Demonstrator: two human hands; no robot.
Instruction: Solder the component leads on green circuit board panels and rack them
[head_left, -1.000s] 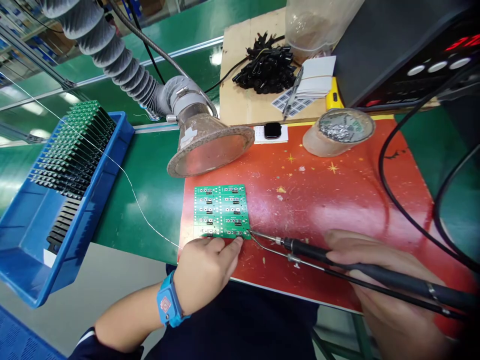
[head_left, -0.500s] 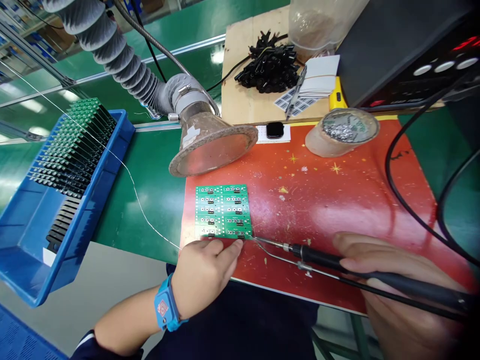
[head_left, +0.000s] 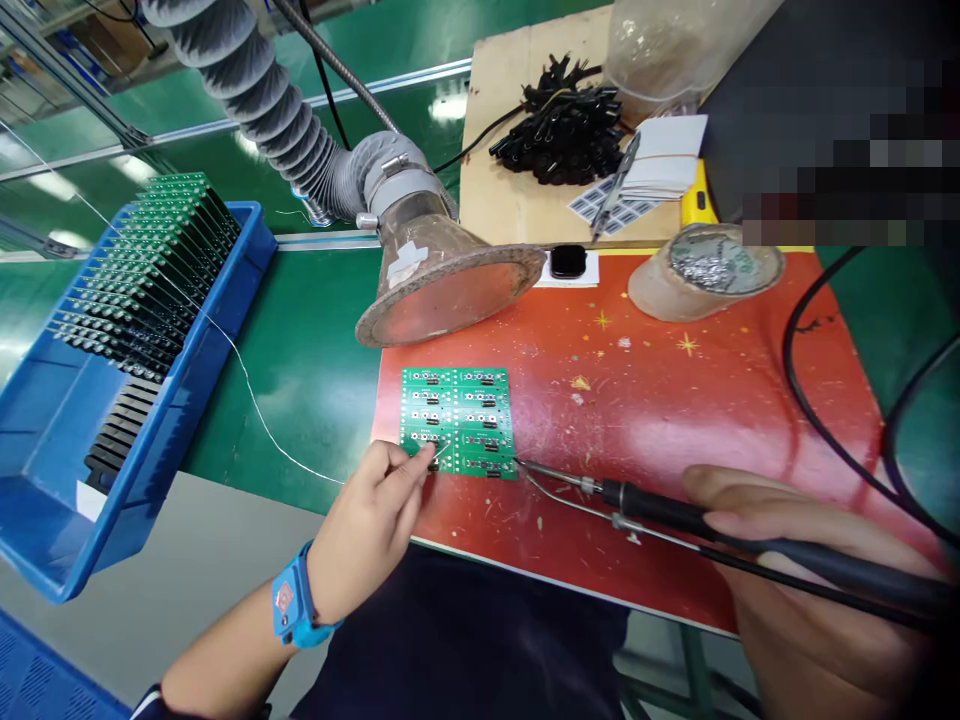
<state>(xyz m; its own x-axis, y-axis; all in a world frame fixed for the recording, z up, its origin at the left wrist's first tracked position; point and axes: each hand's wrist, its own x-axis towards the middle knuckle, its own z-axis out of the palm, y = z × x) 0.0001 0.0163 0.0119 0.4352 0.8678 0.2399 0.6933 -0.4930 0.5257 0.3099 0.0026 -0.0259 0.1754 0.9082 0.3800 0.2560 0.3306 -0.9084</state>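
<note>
A green circuit board panel (head_left: pixel 484 420), bearing rows of small black parts, lies on the red mat. My left hand (head_left: pixel 375 520), with a blue wrist strap (head_left: pixel 296 600), is pinched on a thin solder wire (head_left: pixel 251 385) over the panel's lower left. A short end of the wire sticks out past the fingertips. In my right hand (head_left: pixel 817 570) is a black soldering iron (head_left: pixel 675 515), with a thin metal tube clamped alongside. Its tip lies close to the panel's lower right corner; whether they touch I cannot tell.
A fume extraction hood (head_left: pixel 457 290) hangs low behind the panel. Left stands a blue bin (head_left: pixel 255 240) with stacked circuit boards (head_left: pixel 150 270). Behind the red mat (head_left: pixel 637 430) are a translucent cup (head_left: pixel 697 275), a dark smartwatch-like object (head_left: pixel 568 262) and a black cable bundle (head_left: pixel 559 125). Cables loop at right.
My left hand has moved left and lifted its fingers from the panel's lower edge; the wire end now shows over the panel. The iron stays near the same corner. The view has shifted slightly.
</note>
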